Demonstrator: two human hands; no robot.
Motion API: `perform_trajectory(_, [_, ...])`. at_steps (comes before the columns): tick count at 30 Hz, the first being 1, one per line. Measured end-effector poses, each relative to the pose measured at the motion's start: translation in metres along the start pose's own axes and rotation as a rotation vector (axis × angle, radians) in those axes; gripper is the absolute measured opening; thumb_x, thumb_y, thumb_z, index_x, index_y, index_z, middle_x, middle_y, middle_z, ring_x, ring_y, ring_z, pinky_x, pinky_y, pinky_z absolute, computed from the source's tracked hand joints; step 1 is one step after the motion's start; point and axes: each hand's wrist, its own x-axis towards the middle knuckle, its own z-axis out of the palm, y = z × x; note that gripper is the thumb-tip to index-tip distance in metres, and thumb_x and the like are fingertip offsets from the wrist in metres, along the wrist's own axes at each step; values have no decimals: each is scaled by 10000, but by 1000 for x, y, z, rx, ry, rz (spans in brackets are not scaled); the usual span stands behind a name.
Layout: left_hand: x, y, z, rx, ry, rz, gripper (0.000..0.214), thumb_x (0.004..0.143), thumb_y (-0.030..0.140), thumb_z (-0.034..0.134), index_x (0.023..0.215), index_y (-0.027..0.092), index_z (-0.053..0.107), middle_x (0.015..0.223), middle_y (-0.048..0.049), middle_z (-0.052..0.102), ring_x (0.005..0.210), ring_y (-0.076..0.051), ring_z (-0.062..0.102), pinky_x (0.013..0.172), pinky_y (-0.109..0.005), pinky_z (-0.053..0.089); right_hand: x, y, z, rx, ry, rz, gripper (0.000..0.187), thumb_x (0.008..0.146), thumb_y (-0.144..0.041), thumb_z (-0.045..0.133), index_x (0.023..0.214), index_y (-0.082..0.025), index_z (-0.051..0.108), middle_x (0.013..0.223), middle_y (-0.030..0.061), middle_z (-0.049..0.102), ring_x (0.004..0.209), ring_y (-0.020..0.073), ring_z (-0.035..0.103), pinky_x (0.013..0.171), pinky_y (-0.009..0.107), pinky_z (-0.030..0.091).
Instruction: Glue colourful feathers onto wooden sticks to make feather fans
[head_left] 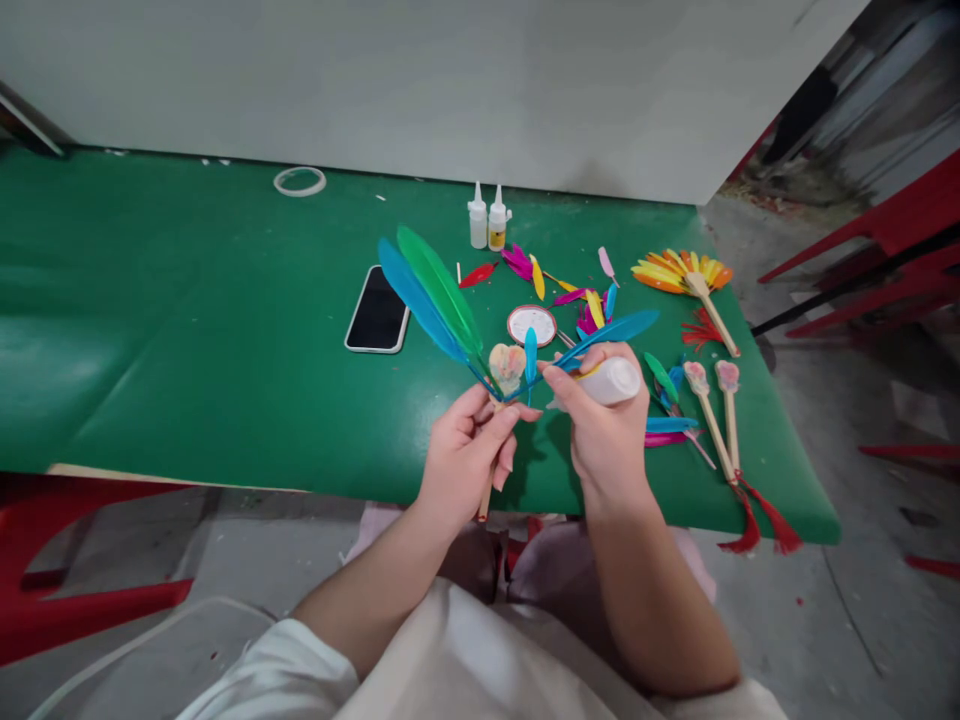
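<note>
My left hand (471, 445) is closed around the wooden handle of a small feather fan (508, 368), whose head is pale with coloured patches. A long green feather (442, 280) and a blue feather (420, 300) spread from it to the upper left. Toward the upper right stretches another blue feather (619, 328), and a short blue feather (531, 350) stands upright beside the head. My right hand (607, 420) grips a white glue bottle (616, 381), tipped with its base to the right. Its nozzle is mostly hidden by my fingers, close to the fan.
Two glue bottles (487, 222) stand near the wall. Loose feathers (591, 310) surround a small round dish (532, 326). A phone (377, 310) lies left; a yellow-orange feather fan (684, 272) and two tasselled sticks (716, 420) lie right. A tape roll (300, 181) sits behind.
</note>
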Motion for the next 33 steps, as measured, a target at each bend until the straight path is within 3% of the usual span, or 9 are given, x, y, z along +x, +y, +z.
perform_trajectory(9, [2,-1,0,6,16,16,188,794,335,599,822,149,595,756,-13,648,351,-5,407,284,-107,313,-2,2,3,14,33,-28,284,693,-243,680,732,-222,400,697,-56,379,609,84,442,676,267,468])
perform_trajectory(15, [2,-3,0,65,44,29,212,819,348,562,739,153,587,509,41,533,327,-21,393,310,-114,314,-3,-1,2,5,-11,-22,276,694,-237,681,723,-225,407,682,-59,382,581,78,419,614,239,435])
perform_trajectory(19, [2,-5,-1,71,79,60,204,799,346,581,720,158,578,469,53,487,340,-37,396,308,-125,323,-2,-1,2,-49,-33,-6,281,694,-272,680,726,-225,404,696,-50,406,615,96,464,631,256,442])
perform_trajectory(27, [3,-4,-1,35,38,21,170,764,297,629,838,150,586,765,-10,636,415,-30,465,316,-126,380,2,2,-2,-82,-67,63,291,690,-336,681,737,-230,414,669,-49,420,625,120,511,566,254,416])
perform_trajectory(33, [3,-5,-3,54,29,9,171,770,317,619,831,160,590,777,-3,639,401,-17,417,296,-113,334,3,2,-3,-103,-59,39,290,677,-328,685,727,-224,419,665,-54,415,601,107,493,571,253,413])
